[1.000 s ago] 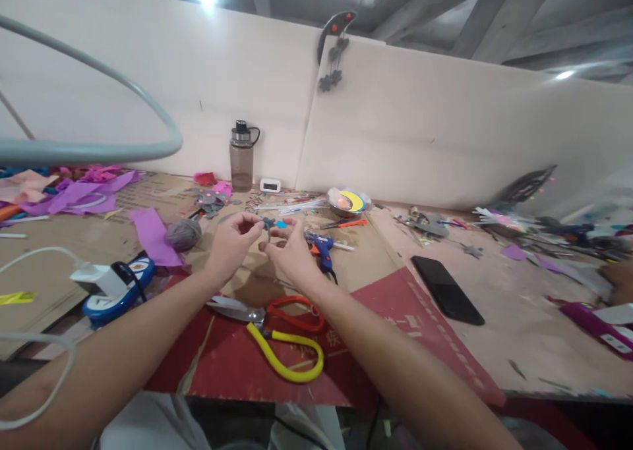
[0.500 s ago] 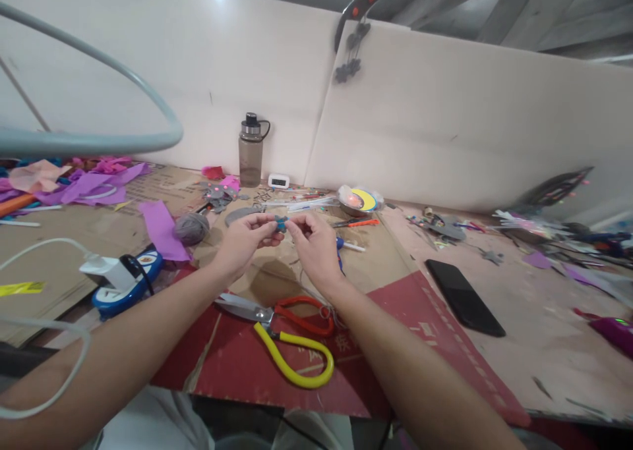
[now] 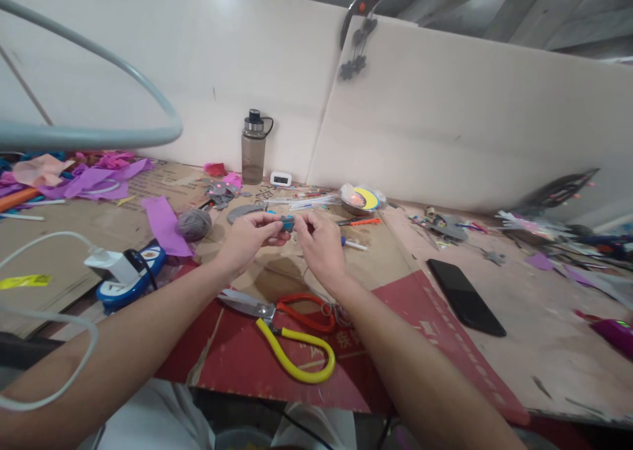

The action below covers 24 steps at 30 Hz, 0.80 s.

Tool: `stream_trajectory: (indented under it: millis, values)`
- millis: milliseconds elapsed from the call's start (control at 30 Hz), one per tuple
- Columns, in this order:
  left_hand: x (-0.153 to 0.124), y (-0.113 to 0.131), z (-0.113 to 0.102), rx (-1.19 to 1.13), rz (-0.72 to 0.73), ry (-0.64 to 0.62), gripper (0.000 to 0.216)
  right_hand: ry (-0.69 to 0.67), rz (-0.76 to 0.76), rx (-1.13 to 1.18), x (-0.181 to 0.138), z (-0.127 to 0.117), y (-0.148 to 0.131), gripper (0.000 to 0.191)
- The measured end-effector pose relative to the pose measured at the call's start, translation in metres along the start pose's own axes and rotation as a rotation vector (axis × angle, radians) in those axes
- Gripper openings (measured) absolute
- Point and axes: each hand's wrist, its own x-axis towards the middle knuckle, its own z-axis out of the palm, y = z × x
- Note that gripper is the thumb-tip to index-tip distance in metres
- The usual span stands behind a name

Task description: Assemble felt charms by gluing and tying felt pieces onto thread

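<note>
Between my two hands is a small blue-and-grey piece, too small and blurred to name. My left hand pinches it from the left with thumb and fingertips. My right hand pinches it from the right, fingers closed. Both hands are raised over the cardboard. Below them lie scissors with one red and one yellow handle, blades pointing left. A thin pale thread runs down by my right wrist. Partly behind my right hand is a blue-handled tool with a white stick.
A grey yarn ball and a blue power strip lie to the left. A water bottle, a small white clock and a bowl stand at the back. A black phone is on the right.
The small piece has turned between my fingertips, and grey now shows beside the blue. Both hands stay close together. The whole view has shifted slightly.
</note>
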Motion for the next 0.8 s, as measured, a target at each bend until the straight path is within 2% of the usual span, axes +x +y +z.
stream_trajectory:
  millis: [133,267,333,467,800]
  values:
    - [0.0007,0.0001,-0.0005,0.008,-0.001,0.001,0.027,-0.041,-0.010,0.010,-0.0001,-0.0015,0.0012,0.033]
    - [0.0012,0.0012,-0.0012,0.011,-0.012,0.030,0.028,-0.048,0.012,0.092,-0.0022,-0.0023,0.0030,0.014]
    - [0.0011,0.0019,-0.0013,0.008,-0.010,0.053,0.028,-0.046,-0.025,0.094,-0.0032,-0.0033,0.0037,0.019]
    - [0.0010,0.0024,-0.0011,0.028,-0.015,0.039,0.029,-0.051,-0.109,0.026,-0.0029,-0.0056,0.0043,0.005]
    - [0.0003,0.0018,0.0006,0.078,-0.004,-0.011,0.031,-0.001,-0.037,-0.014,-0.0020,-0.0049,0.0048,0.013]
